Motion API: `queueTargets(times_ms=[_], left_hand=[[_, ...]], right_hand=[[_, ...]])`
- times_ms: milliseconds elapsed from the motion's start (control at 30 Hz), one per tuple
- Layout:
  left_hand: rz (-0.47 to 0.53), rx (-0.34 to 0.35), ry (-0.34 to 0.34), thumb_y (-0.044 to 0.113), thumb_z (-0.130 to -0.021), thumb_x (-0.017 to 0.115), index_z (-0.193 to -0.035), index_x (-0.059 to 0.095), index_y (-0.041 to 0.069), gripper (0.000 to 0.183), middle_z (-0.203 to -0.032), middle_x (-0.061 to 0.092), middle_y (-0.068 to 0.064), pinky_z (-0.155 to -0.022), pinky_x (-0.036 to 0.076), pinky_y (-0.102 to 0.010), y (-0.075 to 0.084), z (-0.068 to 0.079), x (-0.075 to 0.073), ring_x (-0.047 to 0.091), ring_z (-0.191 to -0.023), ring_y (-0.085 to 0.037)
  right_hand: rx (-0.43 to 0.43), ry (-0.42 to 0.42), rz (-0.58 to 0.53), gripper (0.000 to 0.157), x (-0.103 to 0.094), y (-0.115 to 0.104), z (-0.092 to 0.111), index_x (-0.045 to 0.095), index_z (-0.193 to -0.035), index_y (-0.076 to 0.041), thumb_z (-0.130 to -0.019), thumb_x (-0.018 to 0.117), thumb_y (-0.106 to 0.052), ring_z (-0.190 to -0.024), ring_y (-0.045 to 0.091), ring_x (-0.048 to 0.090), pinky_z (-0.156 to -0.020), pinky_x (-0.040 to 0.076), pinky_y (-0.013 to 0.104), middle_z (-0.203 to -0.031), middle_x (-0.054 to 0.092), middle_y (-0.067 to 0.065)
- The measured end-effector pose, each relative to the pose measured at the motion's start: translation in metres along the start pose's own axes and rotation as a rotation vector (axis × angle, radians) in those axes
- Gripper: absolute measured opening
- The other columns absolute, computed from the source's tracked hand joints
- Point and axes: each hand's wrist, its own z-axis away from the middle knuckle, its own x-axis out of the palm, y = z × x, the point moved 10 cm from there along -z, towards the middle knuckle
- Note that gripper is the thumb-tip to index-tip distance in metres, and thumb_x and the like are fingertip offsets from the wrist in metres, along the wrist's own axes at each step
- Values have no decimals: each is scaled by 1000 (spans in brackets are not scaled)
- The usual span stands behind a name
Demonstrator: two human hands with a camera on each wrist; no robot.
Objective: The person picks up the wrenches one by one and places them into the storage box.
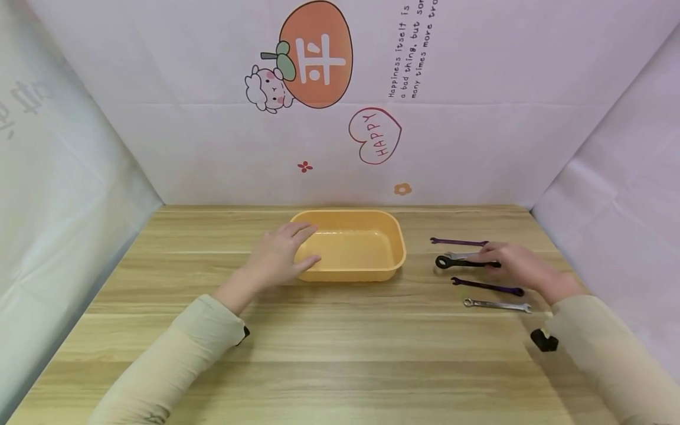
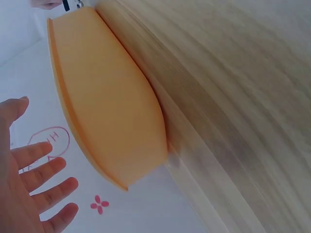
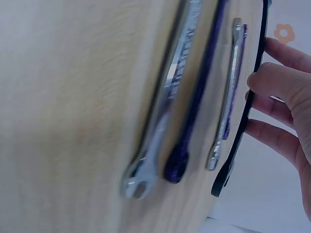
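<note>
A yellow plastic tub (image 1: 350, 275) stands at the far middle of the table. My left hand (image 1: 281, 254) is at its left side with fingers spread; the left wrist view shows that hand (image 2: 29, 189) holding nothing, apart from the tub wall. My right hand (image 1: 512, 265) pinches a black wrench (image 1: 462, 263) between thumb and fingers, and the right wrist view shows the wrench (image 3: 223, 178) raised off the table. Beneath it lies a silver wrench (image 3: 227, 104), partly covered in the head view. A purple wrench (image 1: 458, 241) lies behind that.
Nearer to me on the wooden table (image 1: 340, 354) lie a dark purple wrench (image 1: 487, 287) and another silver wrench (image 1: 497, 305). White printed cloth (image 1: 212, 153) rises at the table's back edge, with more cloth on both sides.
</note>
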Motion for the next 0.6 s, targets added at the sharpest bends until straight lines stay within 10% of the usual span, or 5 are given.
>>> queueTargets(times_ms=[600], left_hand=[[3, -157, -78, 54, -100, 60, -163, 25, 5, 87, -165, 30, -16, -106, 38, -69, -48, 5, 12, 37, -144, -43]], right_hand=[[-53, 1, -16, 41, -31, -24, -29, 79, -111, -1, -74, 77, 17, -68, -2, 48, -53, 43, 22, -94, 70, 1]])
